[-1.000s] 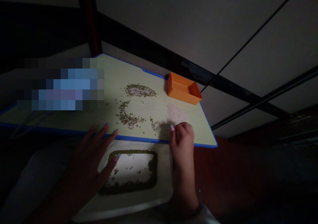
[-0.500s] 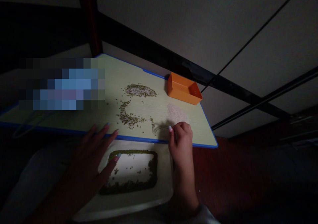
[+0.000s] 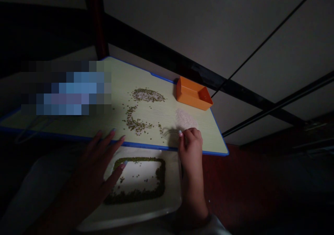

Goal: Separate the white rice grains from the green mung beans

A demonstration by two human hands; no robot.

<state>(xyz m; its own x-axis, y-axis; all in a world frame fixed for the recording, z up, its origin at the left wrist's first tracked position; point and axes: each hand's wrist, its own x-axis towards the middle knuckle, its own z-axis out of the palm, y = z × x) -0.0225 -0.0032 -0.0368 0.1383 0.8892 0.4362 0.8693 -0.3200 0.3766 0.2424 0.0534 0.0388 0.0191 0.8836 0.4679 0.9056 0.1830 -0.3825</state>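
Observation:
My left hand point(image 3: 101, 165) has its fingers spread, fingertips at the table's front edge and thumb over a white tray point(image 3: 172, 196). Small green beans point(image 3: 138, 195) line the tray's inner edges, with a few scattered on its bottom. At the table's right part, my right hand point(image 3: 191, 141) is closed, fingers bent together beside a heap of pale, rice-like grains point(image 3: 185, 118); what it pinches, if anything, is hidden. A faint curved outline shows left of its fingertips. Farther left lie a mixed heap of beans and pale grains point(image 3: 147, 95) and a curved band of beans point(image 3: 135, 124).
The pale table point(image 3: 120, 75) has a blue rim. An orange open box point(image 3: 194, 94) stands at its back right, near the wall panels. A blurred blue patch point(image 3: 80, 87) covers something on the left. A thin loop point(image 3: 31, 130) hangs over the front-left edge.
Almost nothing differs. The right hand's fingertips have shifted very slightly to the right, and the left hand stays where it was.

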